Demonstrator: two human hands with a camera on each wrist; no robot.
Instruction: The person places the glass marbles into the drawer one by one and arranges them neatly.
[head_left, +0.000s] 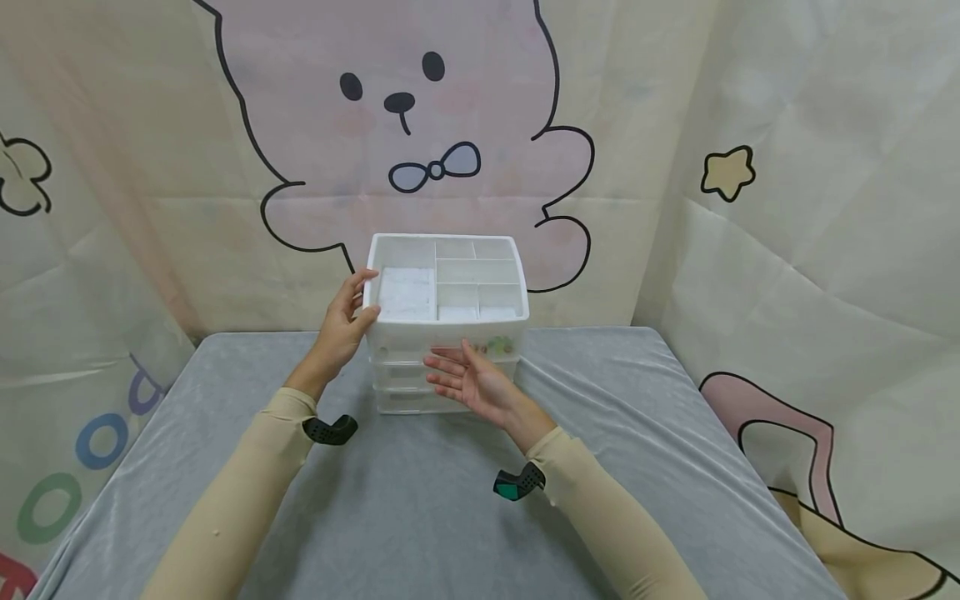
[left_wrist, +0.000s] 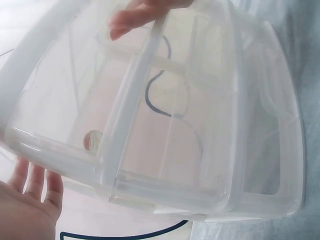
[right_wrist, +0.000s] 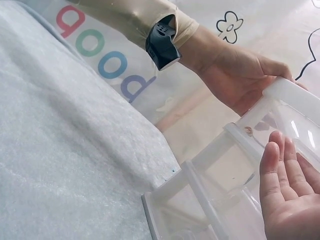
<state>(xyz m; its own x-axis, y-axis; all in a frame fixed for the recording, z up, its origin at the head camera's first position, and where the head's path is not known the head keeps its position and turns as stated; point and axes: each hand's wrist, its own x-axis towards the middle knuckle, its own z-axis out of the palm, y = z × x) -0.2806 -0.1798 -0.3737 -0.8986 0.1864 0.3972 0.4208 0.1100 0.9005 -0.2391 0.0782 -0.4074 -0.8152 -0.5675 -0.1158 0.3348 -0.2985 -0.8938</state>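
A white plastic drawer organizer (head_left: 447, 367), translucent in front, stands on the table with a divided tray top. My left hand (head_left: 339, 329) grips its upper left side, thumb and fingers spread along the rim. In the right wrist view, this left hand (right_wrist: 235, 70) wraps the top corner. Its fingers (left_wrist: 35, 180) reach the organizer's edge in the left wrist view. My right hand (head_left: 476, 385) is before the drawer fronts with its fingers extended and nothing held. Seen from the right wrist, the right hand's fingers (right_wrist: 282, 170) overlap the organizer (right_wrist: 200, 200).
Grey cloth covers the table (head_left: 405, 517). Behind it hangs a pale backdrop (head_left: 630, 83) with a cartoon bear, and more printed sheets flank both sides. Each wrist wears a black device (head_left: 330, 430).
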